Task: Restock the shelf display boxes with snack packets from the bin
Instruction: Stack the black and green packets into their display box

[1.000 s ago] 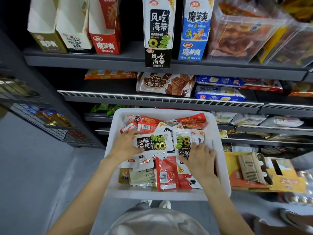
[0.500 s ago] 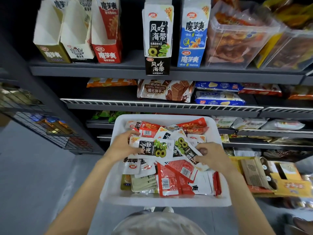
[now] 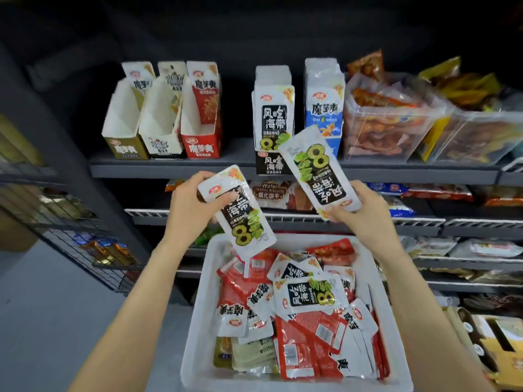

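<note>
Two seaweed snack packets are held up between the white bin (image 3: 198, 335) and the top shelf (image 3: 175, 168), one in each of a person's hands. The left hand (image 3: 192, 205) pinches the upper end of a white-and-black packet (image 3: 237, 213), thumb across its front, so that it hangs with its lower end just over the bin's far-left corner. The right hand (image 3: 365, 213) grips the lower end of a second, matching packet (image 3: 318, 171), which stands upside down and tilts toward the shelf.

Right behind that packet, at the shelf's front edge, stands the black-and-white seaweed display box (image 3: 273, 128), whose print matches it and which already holds upright packets. Beside it is a blue box (image 3: 324, 114); to the left, three boxes in gold (image 3: 124, 128), white (image 3: 161, 128) and red (image 3: 202, 128) look nearly empty.

The bin still holds a loose heap of red, white and seaweed packets (image 3: 308, 295).

The step in hand appears to be carrying picked packets to their box. The next move probably calls for turning the right packet upright and sliding both in behind those already in the seaweed box.
</note>
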Available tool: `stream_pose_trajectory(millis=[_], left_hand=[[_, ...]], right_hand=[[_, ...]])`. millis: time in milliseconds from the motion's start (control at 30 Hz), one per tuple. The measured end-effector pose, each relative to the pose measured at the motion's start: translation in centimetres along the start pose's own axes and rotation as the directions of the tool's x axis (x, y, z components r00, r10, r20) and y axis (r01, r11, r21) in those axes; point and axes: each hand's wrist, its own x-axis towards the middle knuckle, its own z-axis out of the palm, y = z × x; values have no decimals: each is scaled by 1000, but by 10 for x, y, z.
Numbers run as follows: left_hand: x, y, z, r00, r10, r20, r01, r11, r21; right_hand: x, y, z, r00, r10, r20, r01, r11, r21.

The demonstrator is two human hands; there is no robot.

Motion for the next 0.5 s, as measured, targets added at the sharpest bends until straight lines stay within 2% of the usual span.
stream_pose_trajectory(millis=[167,367,500], left_hand=[[43,54,-9,985,160,-64,-167,978,-124],[105,83,1,918,368,-146,-379,923,-58],[128,77,19,889,452,-79,-449,892,51]], right_hand=[[28,-35,-16,975,-79,-206,121,972,200],[56,-57,-23,926,-48,-374,200,904,378],[66,-64,-22,902,-47,-429,260,853,452]])
